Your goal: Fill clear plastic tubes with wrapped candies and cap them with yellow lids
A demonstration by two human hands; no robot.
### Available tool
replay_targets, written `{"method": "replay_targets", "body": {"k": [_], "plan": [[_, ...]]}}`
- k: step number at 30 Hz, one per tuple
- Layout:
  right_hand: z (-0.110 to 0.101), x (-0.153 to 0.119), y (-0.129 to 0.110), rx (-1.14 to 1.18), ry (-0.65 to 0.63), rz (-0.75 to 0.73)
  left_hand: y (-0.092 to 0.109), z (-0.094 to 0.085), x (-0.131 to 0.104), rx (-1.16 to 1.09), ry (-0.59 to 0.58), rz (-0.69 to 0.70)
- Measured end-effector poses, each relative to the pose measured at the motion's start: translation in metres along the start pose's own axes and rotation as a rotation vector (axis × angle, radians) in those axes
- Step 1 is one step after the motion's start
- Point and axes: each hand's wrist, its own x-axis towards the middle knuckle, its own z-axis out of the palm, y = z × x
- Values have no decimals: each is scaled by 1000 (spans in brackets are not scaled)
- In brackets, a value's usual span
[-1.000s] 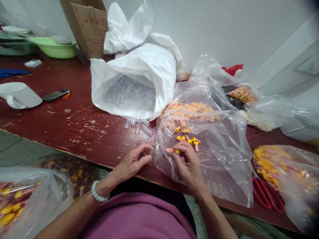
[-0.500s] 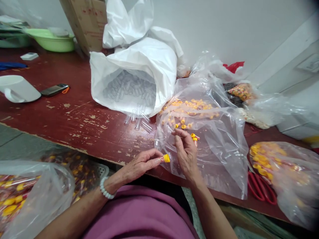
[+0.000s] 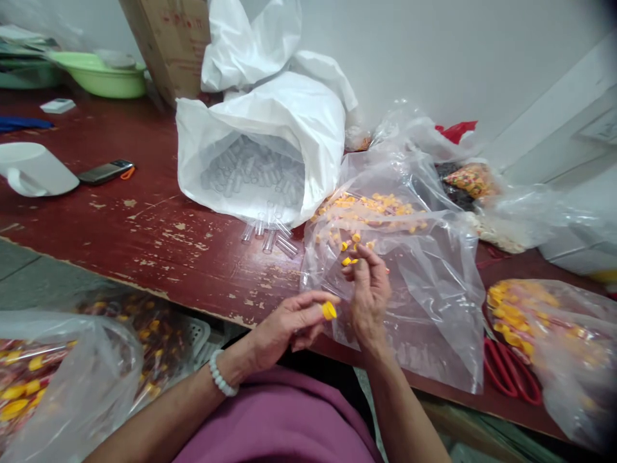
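Observation:
A small tube with a yellow cap [image 3: 329, 311] is pinched between the thumb and fingers of my left hand [image 3: 294, 321]; only the cap shows clearly. My right hand [image 3: 369, 299] is over the clear plastic bag [image 3: 429, 308], fingers curled. Yellow caps [image 3: 346, 262] show right at its fingertips, and their tubes are mostly hidden by the fingers. Just beyond lies a heap of yellow-capped tubes [image 3: 376, 204] in the bag's mouth. To the left, loose clear tubes [image 3: 287, 247] rest in front of a white sack [image 3: 260, 206] with many more clear tubes inside.
Red-handled scissors [image 3: 511, 373] lie by a full bag of capped tubes [image 3: 518, 315] on the right. A white mug [image 3: 36, 168] and a phone [image 3: 107, 172] are on the red table [image 3: 139, 238]. Below left stands another filled bag [image 3: 103, 366].
My left hand has turned and moved slightly right, its cap now tilted. My right hand has shifted right and a little lower, and yellow caps now appear at its fingertips.

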Motion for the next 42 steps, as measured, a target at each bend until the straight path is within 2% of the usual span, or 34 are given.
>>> {"method": "replay_targets", "body": {"k": [2, 4, 8, 11, 13, 15, 16, 18, 20, 22, 24, 27, 29, 31, 33, 36, 39, 42], "plan": [[-21, 10, 10, -29, 88, 47, 7, -12, -1, -134, 51, 33], [-47, 21, 26, -181, 100, 65, 16, -25, -2, -189, 117, 115], [-85, 32, 63, -623, -8, 12, 33, -47, 3, -128, 217, 172], [-90, 31, 80, -771, -92, -52, 41, -58, 16, -17, 329, 197], [-86, 30, 84, -830, -110, -80, 45, -67, 30, 246, 485, 294], [-82, 33, 85, -867, -117, -59, 49, -77, 46, 717, 629, 421], [-81, 35, 84, -871, -119, -40, 51, -82, 54, 983, 666, 474], [-81, 40, 84, -850, -127, -12, 54, -92, 70, 1441, 628, 512], [-85, 44, 83, -813, -131, 0, 57, -100, 83, 1725, 529, 479], [-87, 45, 80, -764, -116, 23, 59, -105, 91, 1869, 444, 421], [-85, 41, 72, -705, -92, 55, 60, -106, 92, 1914, 401, 402], [-68, 29, 48, -386, -50, 115, 59, -99, 81, 1766, 417, 426], [-49, 19, 28, -84, -54, 138, 57, -89, 67, 1549, 431, 405], [-27, 9, 12, 88, -72, 129, 52, -75, 51, 1302, 396, 363], [-8, 0, 3, 96, -89, 104, 45, -63, 35, 1084, 324, 331], [11, -12, 0, -52, -149, 36, 32, -49, 17, 827, 220, 296], [13, -19, -1, -164, -307, -36, 20, -42, 8, 557, 184, 193], [6, -23, -6, -227, -452, -174, 14, -36, 6, 311, 157, 122]]}}
